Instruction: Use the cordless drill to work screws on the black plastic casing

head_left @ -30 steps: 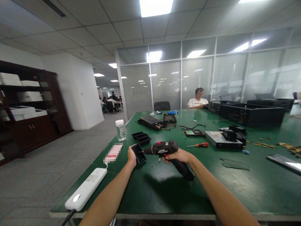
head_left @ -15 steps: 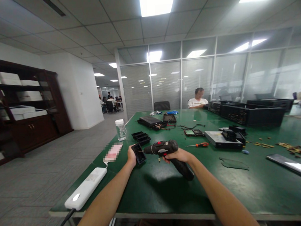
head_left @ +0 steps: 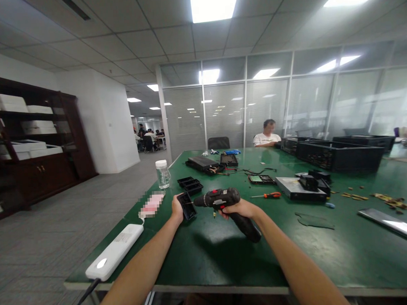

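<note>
The right grip (head_left: 239, 209) is wrapped around a black power drill (head_left: 221, 198), held above the green desk (head_left: 194, 270). Its bit points left at the open face of a small black tray (head_left: 188, 208), grasped, tilted, by the left grip (head_left: 177, 209). Just beyond lies a divided black tray (head_left: 191, 186); farther right, an orange-handled screwdriver (head_left: 271, 195).

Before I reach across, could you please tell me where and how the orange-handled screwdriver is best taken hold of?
Probably by the thick handle of the screwdriver, from above and the near side. It lies flat, its thin shaft pointing left; the silver-topped box sits close to the handle's right end, so that side looks tighter.
</note>
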The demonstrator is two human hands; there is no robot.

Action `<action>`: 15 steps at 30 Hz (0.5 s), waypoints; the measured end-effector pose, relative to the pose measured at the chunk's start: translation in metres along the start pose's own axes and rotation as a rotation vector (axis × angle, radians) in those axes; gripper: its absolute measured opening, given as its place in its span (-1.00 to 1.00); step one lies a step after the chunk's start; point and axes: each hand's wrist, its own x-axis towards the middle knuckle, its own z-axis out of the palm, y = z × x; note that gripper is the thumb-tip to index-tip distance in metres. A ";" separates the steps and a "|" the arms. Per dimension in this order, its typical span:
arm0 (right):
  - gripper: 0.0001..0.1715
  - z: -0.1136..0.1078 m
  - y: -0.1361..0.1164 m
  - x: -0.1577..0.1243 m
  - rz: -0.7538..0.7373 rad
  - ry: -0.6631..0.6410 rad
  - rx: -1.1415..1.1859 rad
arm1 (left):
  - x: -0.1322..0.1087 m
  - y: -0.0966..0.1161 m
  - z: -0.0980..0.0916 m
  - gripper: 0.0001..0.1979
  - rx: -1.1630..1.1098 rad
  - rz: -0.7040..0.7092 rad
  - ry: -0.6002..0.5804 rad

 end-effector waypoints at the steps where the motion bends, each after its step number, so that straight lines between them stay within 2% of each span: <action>1: -0.75 0.000 0.001 0.000 -0.004 -0.001 0.002 | 0.000 0.000 0.000 -0.80 0.001 -0.006 0.001; 7: -0.75 -0.002 0.005 0.001 -0.009 -0.005 0.013 | -0.001 0.001 0.001 -0.81 0.003 0.007 0.013; 15: -0.74 0.001 0.002 -0.002 0.002 0.013 0.022 | 0.003 -0.002 -0.001 -0.75 -0.022 -0.068 -0.026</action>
